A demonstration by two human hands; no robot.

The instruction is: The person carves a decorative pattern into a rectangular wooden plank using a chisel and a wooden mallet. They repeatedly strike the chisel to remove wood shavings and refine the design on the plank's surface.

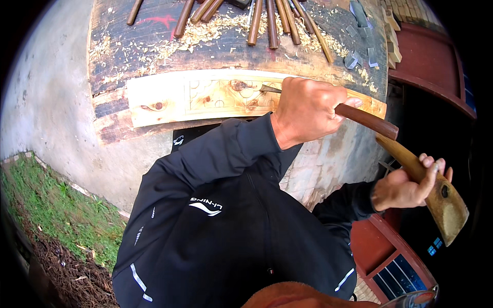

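Note:
My left hand [308, 108] is closed around a chisel lying at a slant, its dark brown wooden handle [370, 119] out to the right and its narrow blade [269, 89] over a pale board [205, 97] marked with drawn lines and knots. At the right, my right hand [411, 185] grips a worn yellowish-brown wooden mallet [449, 215], whose upper end is at the chisel handle's butt; I cannot tell whether they touch.
Several wooden-handled tools [272, 36] and wood shavings [200, 31] cover the back of the weathered bench [123, 51]. Grey scraps [362, 31] and pale blocks [393, 51] are at its right. Red-framed furniture [426, 61] stands beyond. Grass [51, 200] borders the concrete floor [46, 102].

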